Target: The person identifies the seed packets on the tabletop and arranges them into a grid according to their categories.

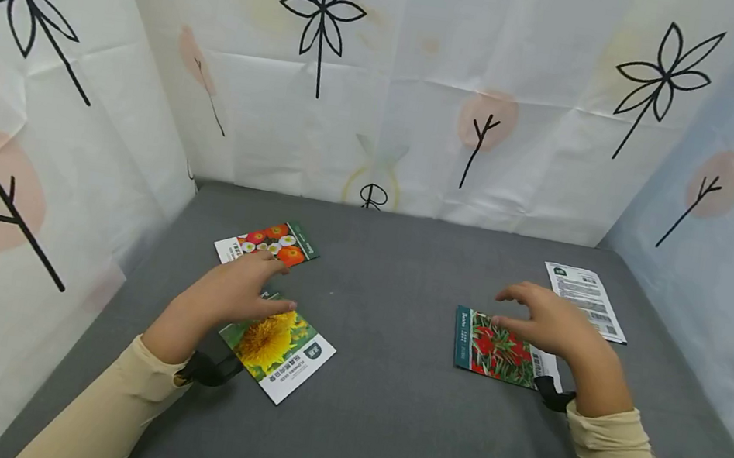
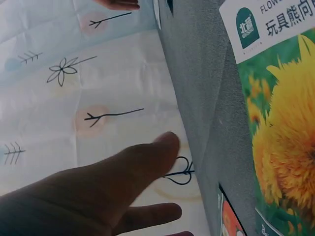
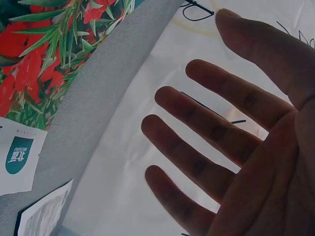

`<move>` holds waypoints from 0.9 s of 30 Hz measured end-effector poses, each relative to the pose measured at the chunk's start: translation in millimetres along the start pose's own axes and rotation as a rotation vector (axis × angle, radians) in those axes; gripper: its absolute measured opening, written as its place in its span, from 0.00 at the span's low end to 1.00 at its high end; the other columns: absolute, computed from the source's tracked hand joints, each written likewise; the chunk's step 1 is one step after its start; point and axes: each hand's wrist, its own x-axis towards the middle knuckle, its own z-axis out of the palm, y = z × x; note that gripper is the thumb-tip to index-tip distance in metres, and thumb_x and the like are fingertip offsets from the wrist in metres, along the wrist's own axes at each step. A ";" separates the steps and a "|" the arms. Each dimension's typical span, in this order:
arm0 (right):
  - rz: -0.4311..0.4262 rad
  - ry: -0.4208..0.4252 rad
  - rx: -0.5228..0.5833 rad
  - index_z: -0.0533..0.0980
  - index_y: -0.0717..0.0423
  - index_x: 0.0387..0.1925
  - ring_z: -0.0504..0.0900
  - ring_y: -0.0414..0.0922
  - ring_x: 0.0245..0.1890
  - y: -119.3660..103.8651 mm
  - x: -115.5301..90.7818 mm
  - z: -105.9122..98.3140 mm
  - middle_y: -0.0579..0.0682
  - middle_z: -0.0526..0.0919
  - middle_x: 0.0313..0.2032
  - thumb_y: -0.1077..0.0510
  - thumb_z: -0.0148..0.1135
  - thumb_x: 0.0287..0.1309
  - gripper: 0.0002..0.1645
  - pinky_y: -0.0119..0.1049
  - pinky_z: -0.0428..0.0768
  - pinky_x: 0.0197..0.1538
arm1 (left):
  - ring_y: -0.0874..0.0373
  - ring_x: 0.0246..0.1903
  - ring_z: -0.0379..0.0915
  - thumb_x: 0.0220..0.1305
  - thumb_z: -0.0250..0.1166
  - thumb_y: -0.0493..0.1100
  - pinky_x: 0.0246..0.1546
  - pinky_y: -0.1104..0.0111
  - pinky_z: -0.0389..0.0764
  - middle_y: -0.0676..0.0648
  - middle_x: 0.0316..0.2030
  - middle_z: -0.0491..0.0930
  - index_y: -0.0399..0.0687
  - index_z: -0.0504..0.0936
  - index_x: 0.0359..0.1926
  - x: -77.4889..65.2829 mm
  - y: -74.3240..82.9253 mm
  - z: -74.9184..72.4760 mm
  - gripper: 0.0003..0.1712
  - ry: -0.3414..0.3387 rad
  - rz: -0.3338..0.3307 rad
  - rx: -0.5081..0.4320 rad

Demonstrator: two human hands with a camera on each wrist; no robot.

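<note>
My left hand [image 1: 229,294] hovers over two seed packets on the left, fingers loosely extended and holding nothing. Nearest below it lies a packet with a yellow sunflower-like bloom [image 1: 266,342], turned at an angle. Just beyond is a packet with red, orange and white flowers [image 1: 275,241], partly covered by the fingers in the head view. On the right, my right hand [image 1: 547,321] is held above a packet with red flowers and green leaves [image 1: 503,348]. Its fingers are spread and empty in the right wrist view. Behind it lies a white packet with printed text [image 1: 586,297], partly hidden.
A grey cloth-covered table [image 1: 375,418] carries the packets, with a wide stretch of grey between the left and right groups. White fabric walls [image 1: 420,49] with flower and twig drawings enclose the back and sides. Dark straps [image 1: 209,370] sit at both wrists.
</note>
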 end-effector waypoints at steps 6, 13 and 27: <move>0.013 -0.073 0.032 0.80 0.60 0.64 0.77 0.68 0.66 -0.7 2.0 3.7 0.65 0.79 0.66 0.49 0.71 0.68 0.29 0.68 0.77 0.61 | 0.45 0.57 0.79 0.63 0.76 0.59 0.58 0.45 0.82 0.38 0.62 0.79 0.41 0.82 0.65 1.4 5.5 -1.8 0.37 -0.054 0.001 -0.014; 0.013 -0.130 0.074 0.80 0.60 0.63 0.76 0.69 0.65 -3.1 0.4 7.8 0.67 0.78 0.65 0.52 0.76 0.63 0.31 0.67 0.78 0.60 | 0.46 0.55 0.80 0.59 0.80 0.55 0.58 0.48 0.82 0.39 0.60 0.81 0.39 0.82 0.63 3.6 12.4 3.7 0.38 -0.133 -0.017 -0.040; -0.002 -0.172 0.061 0.80 0.62 0.60 0.81 0.63 0.55 -8.9 3.2 15.1 0.65 0.80 0.59 0.56 0.81 0.57 0.31 0.59 0.82 0.51 | 0.47 0.56 0.78 0.52 0.85 0.55 0.61 0.48 0.81 0.39 0.61 0.79 0.41 0.83 0.62 2.6 11.5 13.1 0.40 -0.157 -0.005 -0.012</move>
